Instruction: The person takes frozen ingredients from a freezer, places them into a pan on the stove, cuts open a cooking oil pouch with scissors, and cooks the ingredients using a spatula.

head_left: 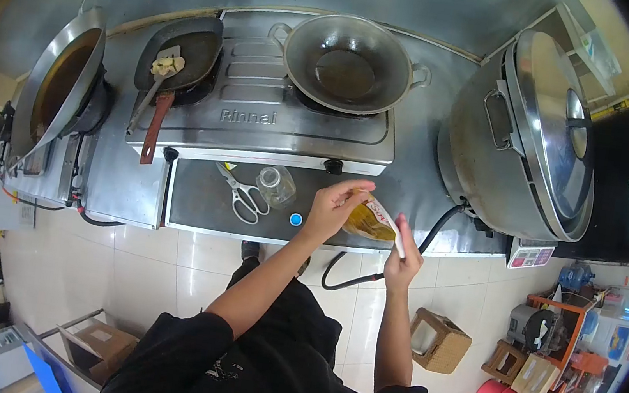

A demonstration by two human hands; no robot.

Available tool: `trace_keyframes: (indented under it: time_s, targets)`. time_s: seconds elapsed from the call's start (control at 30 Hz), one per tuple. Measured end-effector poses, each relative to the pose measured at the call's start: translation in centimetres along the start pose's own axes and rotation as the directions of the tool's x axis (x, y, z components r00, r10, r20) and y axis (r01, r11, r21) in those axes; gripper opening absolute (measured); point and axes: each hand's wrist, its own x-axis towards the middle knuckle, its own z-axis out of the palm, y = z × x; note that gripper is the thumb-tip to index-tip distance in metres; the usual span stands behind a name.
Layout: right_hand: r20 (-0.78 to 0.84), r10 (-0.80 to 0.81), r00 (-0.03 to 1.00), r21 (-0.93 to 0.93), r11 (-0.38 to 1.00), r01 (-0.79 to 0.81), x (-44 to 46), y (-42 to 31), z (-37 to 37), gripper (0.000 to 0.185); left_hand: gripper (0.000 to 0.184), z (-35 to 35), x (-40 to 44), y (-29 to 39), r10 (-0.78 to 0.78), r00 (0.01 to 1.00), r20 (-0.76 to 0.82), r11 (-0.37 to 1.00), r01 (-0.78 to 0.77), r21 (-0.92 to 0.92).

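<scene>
A plastic pouch of yellow oil [368, 220] is held over the counter's front edge, lying tilted between both hands. My left hand [334, 208] is closed on its upper left end. My right hand [404, 259] grips the white edge at its right end. Left of my left hand stands a clear bottle [276, 187] with no cap on it. A blue cap [296, 219] lies on the counter between the bottle and my left wrist. Scissors [242, 195] with white handles rest left of the bottle, blades pointing away from me.
Behind is a two-burner stove [260, 131] bearing a wok [346, 67] and a square pan [191, 48] with a spatula [157, 87]. A large lidded pot [487, 131] stands right; another wok [61, 87] is far left. A black hose [436, 231] hangs over the edge.
</scene>
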Motion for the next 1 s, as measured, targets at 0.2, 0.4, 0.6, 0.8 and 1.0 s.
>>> trace_keyframes:
  time_s: [0.2, 0.4, 0.6, 0.8, 1.0]
  targets:
    - [0.237, 0.056, 0.97, 0.012, 0.998, -0.061, 2.6, -0.6, -1.6, 0.035, 0.021, -1.5, -0.1, 0.6, -0.002, 0.994, 0.114, 1.0, -0.001, 0.031]
    - [0.175, 0.157, 0.972, 0.164, 0.969, -0.186, 2.9, 1.7, -2.8, 0.025, 0.019, -2.1, -0.7, 0.9, 0.061, 0.98, 0.191, 0.963, -0.108, 0.247]
    - [0.112, 0.144, 0.983, 0.214, 0.963, -0.166, 1.9, 1.3, -2.6, 0.021, 0.017, -2.0, -0.9, 0.3, 0.104, 0.978, 0.18, 0.974, -0.137, 0.183]
    - [0.207, 0.025, 0.978, 0.343, 0.934, -0.096, 3.1, 2.2, -1.5, 0.021, 0.018, -2.3, -0.7, -0.3, 0.003, 0.977, 0.215, 0.996, -0.022, 0.09]
    - [0.245, 0.129, 0.961, 0.343, 0.916, -0.21, 3.1, 3.4, -1.1, 0.035, 0.02, -2.9, -1.0, 0.0, -0.098, 0.974, 0.204, 0.995, 0.091, 0.044]
